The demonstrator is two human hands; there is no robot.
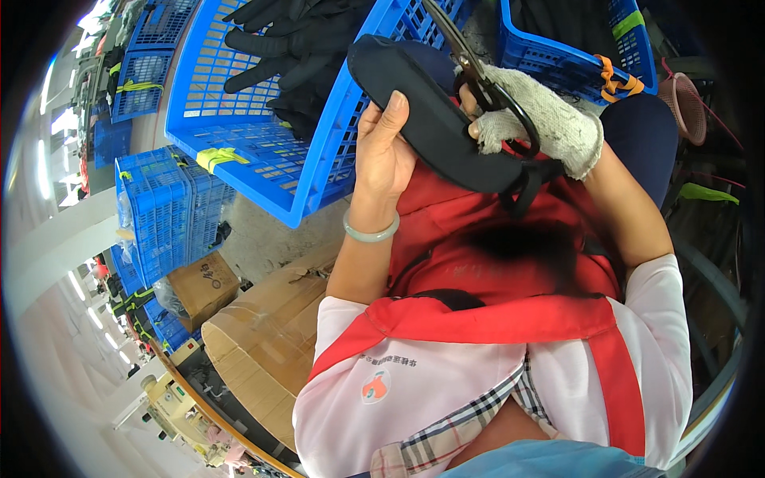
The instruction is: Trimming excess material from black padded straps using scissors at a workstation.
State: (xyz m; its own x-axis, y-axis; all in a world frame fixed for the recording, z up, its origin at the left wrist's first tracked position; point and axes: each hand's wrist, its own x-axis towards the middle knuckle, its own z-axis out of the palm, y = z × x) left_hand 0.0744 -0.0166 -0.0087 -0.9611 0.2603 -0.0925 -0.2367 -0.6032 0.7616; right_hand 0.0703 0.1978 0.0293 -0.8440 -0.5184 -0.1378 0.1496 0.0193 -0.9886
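Note:
A long, curved black padded fabric piece [434, 119] lies slantwise in front of me, above my red apron. My left hand [385, 151] is bare and grips its left edge, thumb on top. Black-handled scissors [476, 76] are in my right hand [550, 119], which wears a pale knitted glove with bare fingertips showing. Their blades point up and away from me, and the fingertips of that hand also touch the padded piece. At its lower right end hangs a narrow black strap [522, 195].
Close ahead on the left stands a blue plastic crate [239, 171] holding several black padded pieces [307, 48]. Another blue crate [558, 60] with black pieces is ahead on the right. Stacked blue crates [159, 215] and cardboard [271, 319] are to my left; a pink mesh basket [684, 107] stands far right.

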